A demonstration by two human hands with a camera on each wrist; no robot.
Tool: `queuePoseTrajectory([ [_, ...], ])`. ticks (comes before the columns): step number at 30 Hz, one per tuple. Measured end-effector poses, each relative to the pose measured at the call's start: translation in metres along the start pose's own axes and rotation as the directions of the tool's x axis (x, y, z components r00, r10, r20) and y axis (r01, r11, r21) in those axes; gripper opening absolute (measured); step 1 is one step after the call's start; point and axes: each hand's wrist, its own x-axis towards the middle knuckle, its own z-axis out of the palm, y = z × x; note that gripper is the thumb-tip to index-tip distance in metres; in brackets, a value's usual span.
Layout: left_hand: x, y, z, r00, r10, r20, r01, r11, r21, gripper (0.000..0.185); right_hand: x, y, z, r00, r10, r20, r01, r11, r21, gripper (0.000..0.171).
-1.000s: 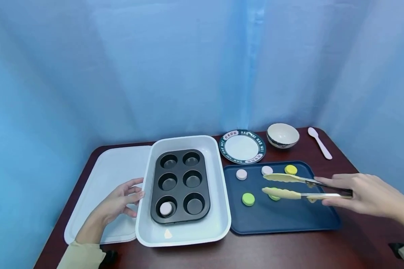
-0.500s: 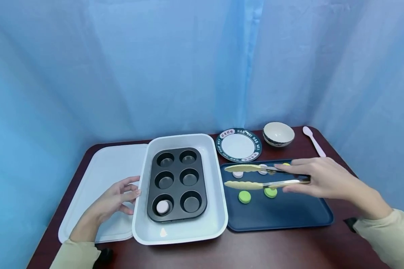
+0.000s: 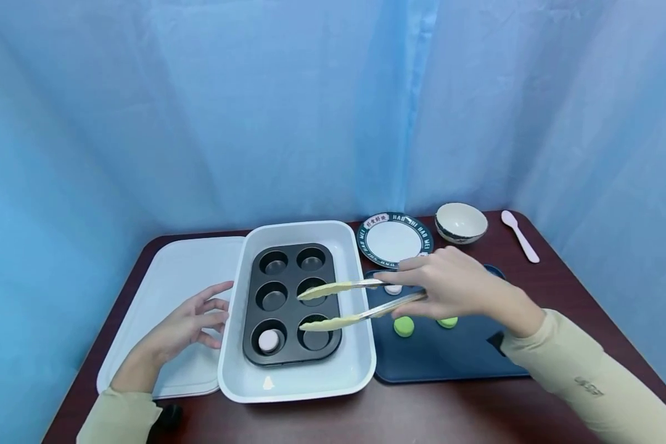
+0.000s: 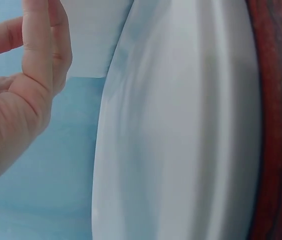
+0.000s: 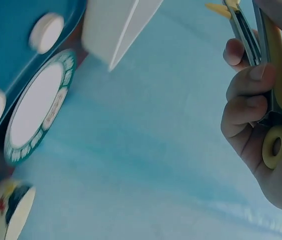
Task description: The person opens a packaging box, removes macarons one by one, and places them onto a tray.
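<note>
**A:** What lies closest to the person?

**B:** The white baking dish (image 3: pixel 296 382) on the dark red tabletop (image 3: pixel 399 419), with a black muffin tin (image 3: pixel 291 303) sitting inside it. The tin's near-left cup holds a pale pink disc (image 3: pixel 269 340); the other five cups show nothing in them.

**A:** And the left hand?

**B:** The left hand (image 3: pixel 191 320) rests on the white lid (image 3: pixel 166 296) just left of the dish, fingers (image 3: pixel 217 304) relaxed and spread, fingertips near the dish's rim. It holds nothing. Whether it touches the rim, I cannot tell.

**A:** The right hand?

**B:** The right hand (image 3: pixel 455 285) grips the handles of a pair of yellow-tipped tongs (image 3: pixel 341 303), fingers curled round the metal arms. The tongs reach left over the dish; their tips are spread apart above the tin's right-hand column, the near tip over the near-right cup, the far tip over the middle-right cup. Nothing sits between the tips.

**A:** What is under that hand?

**B:** A dark blue tray (image 3: pixel 449 357) just right of the dish. On it lie two green discs (image 3: pixel 404 326) side by side and, farther back, a pale disc (image 3: pixel 392 289) partly hidden by the hand.

**A:** Beyond that?

**B:** A green-rimmed plate (image 3: pixel 394 237), then a small bowl (image 3: pixel 460 223) to its right, and a pink spoon (image 3: pixel 520 235) near the tabletop's far right corner. A blue curtain (image 3: pixel 311 111) backs everything.
</note>
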Motion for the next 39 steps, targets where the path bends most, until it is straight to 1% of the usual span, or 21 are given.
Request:
queuePoseTrajectory([
  [3,0.002,0.002,0.000,1.000,0.002,-0.010,-0.001,0.999,0.032,0.072,0.019,-0.006,0.006,0.998,-0.030,0.048,0.030,1.000,0.003,0.056],
  [8,0.004,0.004,0.000,1.000,0.005,-0.027,-0.002,0.996,0.088,0.075,0.046,-0.015,0.016,0.990,-0.072,0.124,0.075,0.997,-0.026,0.053],
  [13,0.004,0.007,0.000,0.998,-0.025,-0.057,0.031,0.995,0.097,0.079,0.070,-0.024,0.024,0.978,-0.130,0.161,0.143,0.987,-0.073,0.052],
  [17,0.005,0.013,0.002,0.997,-0.030,-0.070,0.038,0.993,0.109,0.080,0.083,-0.028,0.031,0.971,-0.140,0.196,0.163,0.981,-0.107,0.053],
  [23,0.004,0.016,0.004,0.996,-0.050,-0.077,0.058,0.993,0.106,0.079,0.100,-0.034,0.042,0.951,-0.144,0.275,0.191,0.969,-0.155,0.053],
  [28,0.004,0.015,0.005,0.996,-0.051,-0.079,0.059,0.993,0.104,0.079,0.108,-0.041,0.042,0.937,-0.134,0.323,0.202,0.961,-0.188,0.053],
  [33,0.004,0.014,0.006,0.996,-0.051,-0.077,0.059,0.993,0.103,0.080,0.111,-0.046,0.042,0.936,-0.122,0.330,0.201,0.955,-0.218,0.051],
  [39,0.004,0.014,0.004,0.996,-0.047,-0.074,0.055,0.993,0.109,0.078,0.115,-0.050,0.042,0.936,-0.102,0.337,0.188,0.954,-0.232,0.047],
])
